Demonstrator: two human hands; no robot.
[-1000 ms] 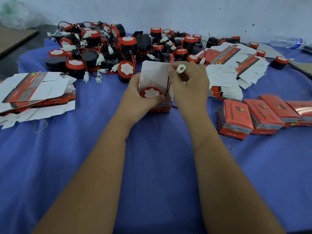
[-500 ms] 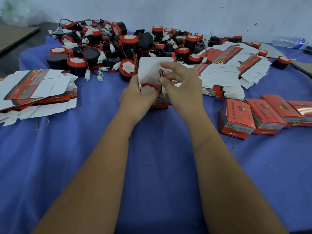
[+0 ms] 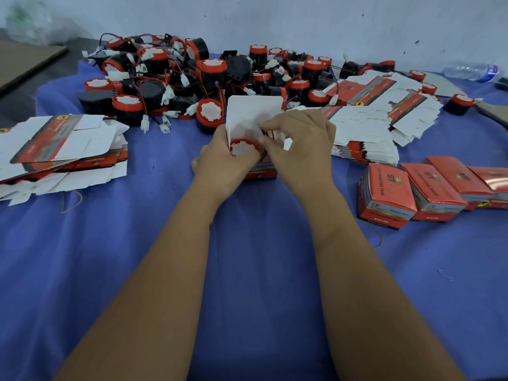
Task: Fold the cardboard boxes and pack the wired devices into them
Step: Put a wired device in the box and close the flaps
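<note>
A small red cardboard box (image 3: pixel 261 171) stands on the blue cloth at the centre, its white lid flap (image 3: pixel 254 111) raised. A red-and-black round wired device (image 3: pixel 243 147) sits in the open top. My left hand (image 3: pixel 222 163) grips the box and device from the left. My right hand (image 3: pixel 299 144) has curled fingers at the box mouth and pinches the device's red and black wire down beside the device. The wire's white plug is hidden.
A heap of loose wired devices (image 3: pixel 209 75) lies behind the box. Stacks of flat unfolded boxes lie at the left (image 3: pixel 60 144) and at the right rear (image 3: pixel 368 125). Several closed red boxes (image 3: pixel 417 191) stand in a row at the right. A plastic bottle (image 3: pixel 470 71) lies far right.
My right hand has come down from holding the white plug up over the box to its mouth, bringing the wire in. The box and left hand stayed put.
</note>
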